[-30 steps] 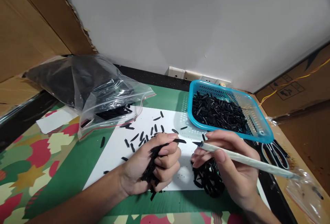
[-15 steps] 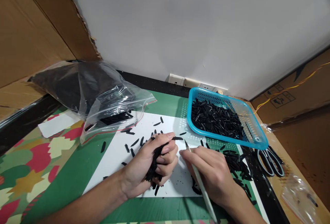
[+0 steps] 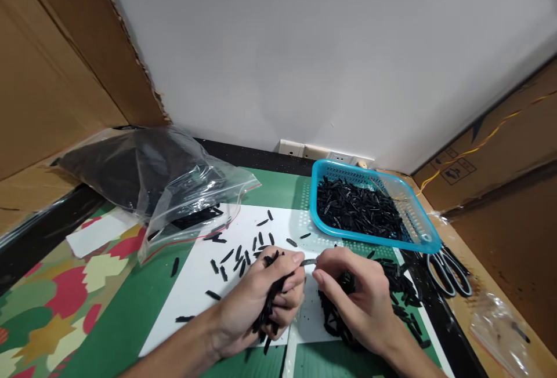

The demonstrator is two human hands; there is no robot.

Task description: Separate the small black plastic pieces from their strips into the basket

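My left hand (image 3: pixel 274 297) is closed around a bunch of black strips (image 3: pixel 270 302), some of which poke out below the fist. One short black strip (image 3: pixel 308 262) juts to the right from between its thumb and index finger. My right hand (image 3: pixel 361 297) meets the far end of that strip with bent index finger and thumb. A pale slender stick (image 3: pixel 290 352) extends down from beside the left fist; its upper end is hidden. Under the right hand is a dark heap (image 3: pixel 333 314), partly covered. Loose strips (image 3: pixel 239 256) are scattered over the white paper (image 3: pixel 187 285).
A blue perforated basket (image 3: pixel 374 239) of black strips stands at the back right, with scissors (image 3: pixel 448 273) beside it. More strips (image 3: pixel 400 279) lie on the right. A clear zip bag (image 3: pixel 152 169) with dark contents rests at the back left. Cardboard (image 3: pixel 509 210) borders the right.
My right hand has let go of the pale stick, which now sits by the left fist. Its fingers have moved left to the protruding strip. The view has tilted slightly upward.
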